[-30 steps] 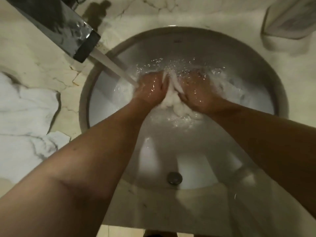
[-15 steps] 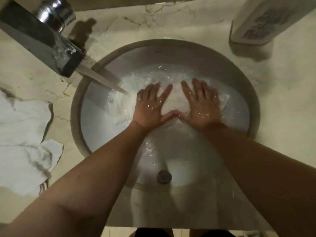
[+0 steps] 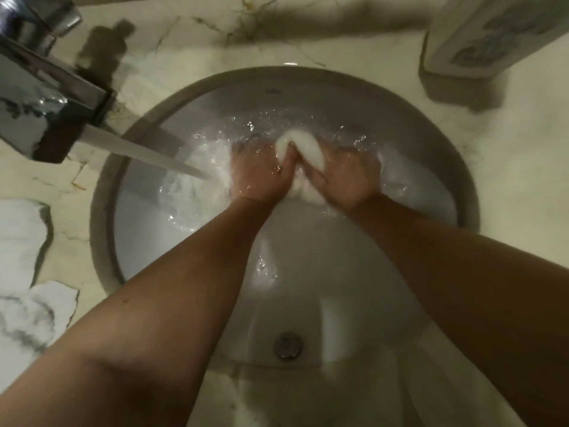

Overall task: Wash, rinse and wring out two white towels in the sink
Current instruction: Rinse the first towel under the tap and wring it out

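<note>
A wet white towel [image 3: 303, 149] lies bunched in the water at the far side of the round sink [image 3: 369, 100]. My left hand [image 3: 258, 172] and my right hand [image 3: 349, 177] sit side by side on it, fingers curled into the cloth, squeezing a fold up between them. More of the towel spreads under the water to the left. A second white towel [image 3: 21, 241] lies crumpled on the counter left of the sink. Water streams from the chrome tap [image 3: 46, 100] into the basin just left of my left hand.
A drain plug [image 3: 287, 345] sits at the near bottom of the basin. A white bottle or box [image 3: 480, 32] stands on the marble counter [image 3: 523, 167] at the back right. The tap overhangs the sink's left rim.
Half a second ago both hands pressed flat on the spread towel with fingers straight. Now the fingers have curled in and gathered the cloth into a bunch between the hands.
</note>
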The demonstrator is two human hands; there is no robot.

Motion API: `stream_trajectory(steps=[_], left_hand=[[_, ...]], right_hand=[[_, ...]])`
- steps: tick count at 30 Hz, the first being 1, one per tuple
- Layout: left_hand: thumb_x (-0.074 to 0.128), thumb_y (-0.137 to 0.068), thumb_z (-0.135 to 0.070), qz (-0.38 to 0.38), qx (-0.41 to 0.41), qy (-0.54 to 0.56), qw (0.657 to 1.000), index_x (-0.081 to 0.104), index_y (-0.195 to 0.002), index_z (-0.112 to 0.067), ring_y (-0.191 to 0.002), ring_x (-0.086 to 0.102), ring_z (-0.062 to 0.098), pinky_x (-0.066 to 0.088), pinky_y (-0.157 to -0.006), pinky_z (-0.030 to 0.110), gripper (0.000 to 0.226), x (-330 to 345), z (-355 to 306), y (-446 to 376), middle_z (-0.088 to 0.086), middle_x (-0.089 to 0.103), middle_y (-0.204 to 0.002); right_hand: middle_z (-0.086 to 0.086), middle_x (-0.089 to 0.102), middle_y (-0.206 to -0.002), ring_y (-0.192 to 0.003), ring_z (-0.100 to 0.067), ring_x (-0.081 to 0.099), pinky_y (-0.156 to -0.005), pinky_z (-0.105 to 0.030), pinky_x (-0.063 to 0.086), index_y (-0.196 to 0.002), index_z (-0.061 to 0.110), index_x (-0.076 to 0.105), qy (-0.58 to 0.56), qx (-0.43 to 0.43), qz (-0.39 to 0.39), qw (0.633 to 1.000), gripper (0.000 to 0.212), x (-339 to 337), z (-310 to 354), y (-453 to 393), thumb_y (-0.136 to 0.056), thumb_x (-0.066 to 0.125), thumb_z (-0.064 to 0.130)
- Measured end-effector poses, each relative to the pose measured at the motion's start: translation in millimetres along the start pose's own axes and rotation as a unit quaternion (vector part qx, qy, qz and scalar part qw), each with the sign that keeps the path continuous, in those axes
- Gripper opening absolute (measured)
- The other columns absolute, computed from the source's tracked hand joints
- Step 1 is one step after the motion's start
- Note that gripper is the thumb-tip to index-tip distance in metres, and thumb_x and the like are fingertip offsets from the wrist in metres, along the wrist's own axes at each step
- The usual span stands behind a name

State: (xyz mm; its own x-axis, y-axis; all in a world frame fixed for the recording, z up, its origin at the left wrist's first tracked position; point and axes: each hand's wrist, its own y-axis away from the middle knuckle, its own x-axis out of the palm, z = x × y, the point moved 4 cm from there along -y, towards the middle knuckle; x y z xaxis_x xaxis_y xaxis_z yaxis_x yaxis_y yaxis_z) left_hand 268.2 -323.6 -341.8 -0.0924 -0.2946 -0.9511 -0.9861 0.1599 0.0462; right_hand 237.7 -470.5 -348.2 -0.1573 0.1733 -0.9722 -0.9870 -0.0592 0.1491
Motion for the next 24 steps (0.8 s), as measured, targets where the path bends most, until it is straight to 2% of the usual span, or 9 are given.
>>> stream_trajectory(steps=[3, 5, 8, 10, 12, 15, 17, 20, 24], left_hand=[[0.034, -0.105, -0.042, 0.110, -0.030, -0.031, 0.993, 0.069, -0.109, 0.000, -0.105, 0.063, 0.039, 0.042, -0.089, 0.037, 0.055, -0.7, -5.9, -14.3, 0.025, 0.068, -0.106], [0.036, -0.106, -0.040, 0.161, -0.050, 0.036, 0.985, 0.066, -0.115, 0.000, -0.103, 0.063, 0.037, 0.039, -0.077, 0.033, 0.051, -3.0, -6.5, -22.2, 0.025, 0.067, -0.103], [0.037, -0.102, -0.053, 0.207, 0.032, 0.084, 0.974, 0.070, -0.105, -0.017, -0.086, 0.064, 0.030, 0.042, -0.072, 0.031, 0.049, -8.3, 0.2, -19.9, 0.010, 0.066, -0.083], [0.036, -0.099, -0.061, 0.219, 0.097, 0.091, 0.967, 0.069, -0.112, -0.022, -0.089, 0.063, 0.024, 0.043, -0.078, 0.031, 0.052, -15.6, 6.4, -5.7, 0.004, 0.070, -0.093], [0.035, -0.097, -0.061, 0.172, 0.127, 0.057, 0.975, 0.063, -0.126, -0.020, -0.109, 0.061, 0.028, 0.045, -0.093, 0.038, 0.058, -16.6, 21.0, 13.1, 0.008, 0.068, -0.117], [0.028, -0.099, -0.063, 0.086, -0.004, -0.057, 0.995, 0.042, -0.147, -0.025, -0.142, 0.034, 0.029, 0.028, -0.113, 0.051, 0.063, -21.0, 62.6, 45.2, 0.011, 0.046, -0.148], [0.025, -0.099, -0.063, 0.075, -0.033, -0.048, 0.995, 0.026, -0.156, -0.026, -0.147, 0.026, 0.030, 0.011, -0.120, 0.048, 0.067, -21.3, 79.8, 66.9, 0.012, 0.040, -0.154], [0.022, -0.100, -0.062, 0.075, -0.014, -0.014, 0.997, 0.020, -0.158, -0.024, -0.147, 0.025, 0.033, 0.016, -0.120, 0.048, 0.070, -18.3, 82.7, 81.1, 0.014, 0.033, -0.158], [0.017, -0.095, -0.068, 0.049, -0.008, 0.020, 0.999, 0.027, -0.156, -0.025, -0.145, 0.031, 0.032, 0.021, -0.115, 0.052, 0.075, -12.0, 75.2, 79.8, 0.008, 0.029, -0.161]], right_hand=[[-0.017, 0.068, -0.113, -0.107, -0.035, 0.063, -0.084, -0.038, 0.046, -0.131, 0.017, 0.059, -0.006, 0.004, 0.058, 0.998, 0.052, -9.6, 5.1, -8.0, -0.102, 0.033, 0.051], [-0.018, 0.069, -0.109, -0.104, -0.035, 0.064, -0.081, -0.038, 0.046, -0.129, 0.016, 0.060, -0.014, 0.009, 0.069, 0.997, 0.055, -17.6, 5.2, -11.0, -0.102, 0.029, 0.053], [-0.020, 0.069, -0.108, -0.102, -0.037, 0.064, -0.083, -0.039, 0.046, -0.126, 0.018, 0.061, -0.068, 0.025, 0.112, 0.991, 0.061, -18.3, -0.6, -1.3, -0.096, 0.024, 0.056], [-0.021, 0.069, -0.105, -0.098, -0.039, 0.064, -0.082, -0.039, 0.045, -0.119, 0.016, 0.065, -0.079, 0.046, 0.110, 0.990, 0.054, -21.0, -5.2, 14.0, -0.096, 0.030, 0.050], [-0.020, 0.066, -0.100, -0.093, -0.039, 0.062, -0.085, -0.041, 0.042, -0.105, 0.008, 0.070, -0.064, 0.044, 0.062, 0.995, 0.057, -24.8, -5.1, 29.7, -0.091, 0.031, 0.046], [-0.020, 0.061, -0.104, -0.097, -0.037, 0.055, -0.093, -0.043, 0.033, -0.088, -0.001, 0.071, 0.000, 0.053, -0.011, 0.999, 0.053, -32.3, 1.2, 42.7, -0.084, 0.037, 0.039], [-0.026, 0.054, -0.121, -0.112, -0.039, 0.050, -0.100, -0.046, 0.033, -0.108, 0.000, 0.065, 0.016, 0.033, -0.061, 0.997, 0.047, -39.4, 13.2, 44.8, -0.080, 0.043, 0.032], [-0.024, 0.032, -0.153, -0.139, -0.039, 0.032, -0.112, -0.050, 0.027, -0.147, 0.008, 0.037, 0.021, -0.134, -0.010, 0.991, 0.071, -26.6, 45.4, 38.1, -0.083, 0.052, 0.034], [-0.020, 0.033, -0.155, -0.134, -0.041, 0.039, -0.105, -0.053, 0.031, -0.156, 0.017, 0.023, 0.094, -0.155, 0.073, 0.981, 0.083, 1.9, 74.1, 10.8, -0.090, 0.029, 0.067]])
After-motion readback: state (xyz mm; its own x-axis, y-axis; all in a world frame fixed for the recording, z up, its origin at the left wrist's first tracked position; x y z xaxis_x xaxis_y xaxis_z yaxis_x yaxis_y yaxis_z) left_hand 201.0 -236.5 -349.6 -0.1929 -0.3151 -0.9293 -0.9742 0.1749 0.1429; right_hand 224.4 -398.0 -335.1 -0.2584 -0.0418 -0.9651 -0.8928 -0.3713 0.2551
